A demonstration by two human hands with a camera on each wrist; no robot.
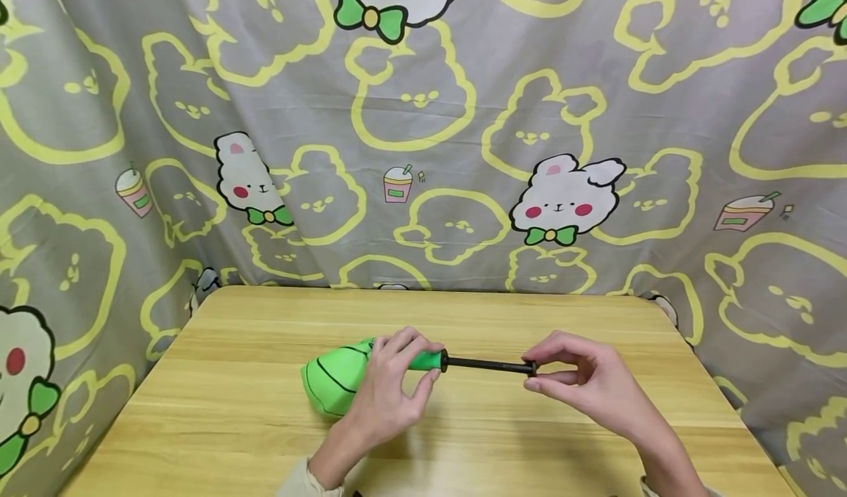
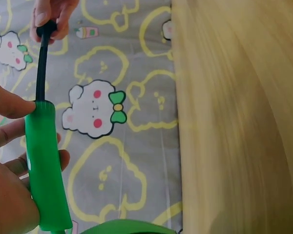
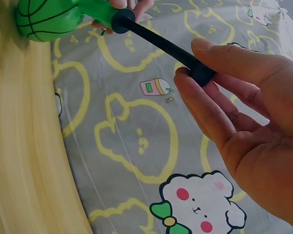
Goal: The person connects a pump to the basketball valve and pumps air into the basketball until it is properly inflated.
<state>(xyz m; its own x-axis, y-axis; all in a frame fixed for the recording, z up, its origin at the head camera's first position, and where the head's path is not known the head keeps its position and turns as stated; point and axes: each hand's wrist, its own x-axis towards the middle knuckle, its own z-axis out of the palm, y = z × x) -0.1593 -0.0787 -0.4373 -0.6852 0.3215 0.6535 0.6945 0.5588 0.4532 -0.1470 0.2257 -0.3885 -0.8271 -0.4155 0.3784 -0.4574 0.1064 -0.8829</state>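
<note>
A green hand pump (image 2: 46,165) with its black rod (image 1: 490,365) drawn out lies sideways above the table. My left hand (image 1: 393,390) grips the green barrel, fingers curled round it. At the rod's far end, my right hand (image 1: 592,379) pinches the black handle knob (image 3: 201,73) between thumb and fingers. A green ball with black basketball lines (image 3: 46,19), creased and not fully round in the head view, sits at the barrel's other end, beyond the left hand. Where the ball meets the pump is hidden by the left hand in the head view.
Below the hands spreads a wooden table (image 1: 231,438). A grey curtain (image 1: 456,151) printed with yellow outlines and white rabbits hangs behind the table's far edge and along both sides.
</note>
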